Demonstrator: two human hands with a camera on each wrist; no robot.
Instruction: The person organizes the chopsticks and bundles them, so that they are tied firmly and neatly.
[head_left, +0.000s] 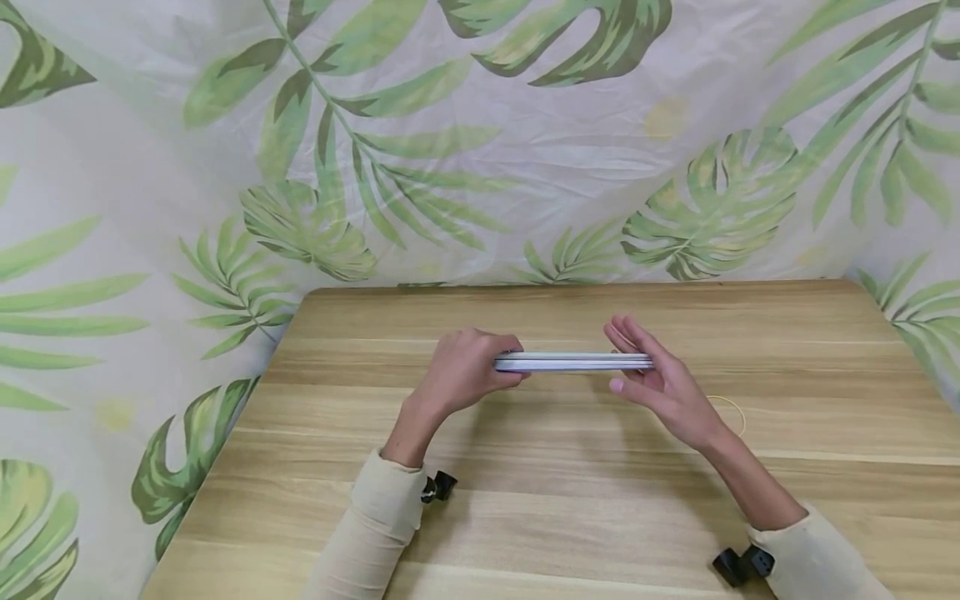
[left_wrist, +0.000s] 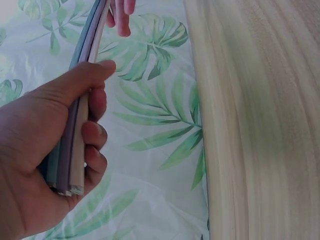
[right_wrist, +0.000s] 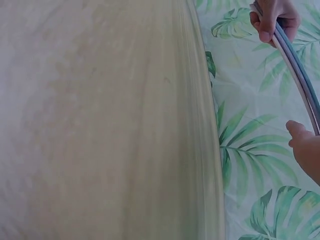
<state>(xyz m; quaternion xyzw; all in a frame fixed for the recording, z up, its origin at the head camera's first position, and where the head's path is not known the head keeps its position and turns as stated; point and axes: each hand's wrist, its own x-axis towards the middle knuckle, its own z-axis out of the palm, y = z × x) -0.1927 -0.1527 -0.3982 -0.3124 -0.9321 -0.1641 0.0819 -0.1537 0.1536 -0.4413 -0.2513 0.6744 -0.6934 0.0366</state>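
A stack of thin, flat book-like things [head_left: 573, 362] is held level above the table, seen edge-on. In the left wrist view its layers [left_wrist: 75, 140] show teal, purple and pale edges pressed together. My left hand [head_left: 468, 367] grips the stack's left end, thumb on one side and fingers curled round the other. At the opposite end, my right hand [head_left: 663, 387] has its fingers straight and its palm right at the edge, thumb held apart below. Only part of the right hand [right_wrist: 306, 150] shows in the right wrist view.
The wooden table [head_left: 570, 533] spreads under both hands. A thin yellow loop [head_left: 744, 414] lies on it beside my right wrist. Behind stands a leaf-patterned cloth [head_left: 570, 167]. Small black cameras [head_left: 444, 486] sit at both sleeve cuffs.
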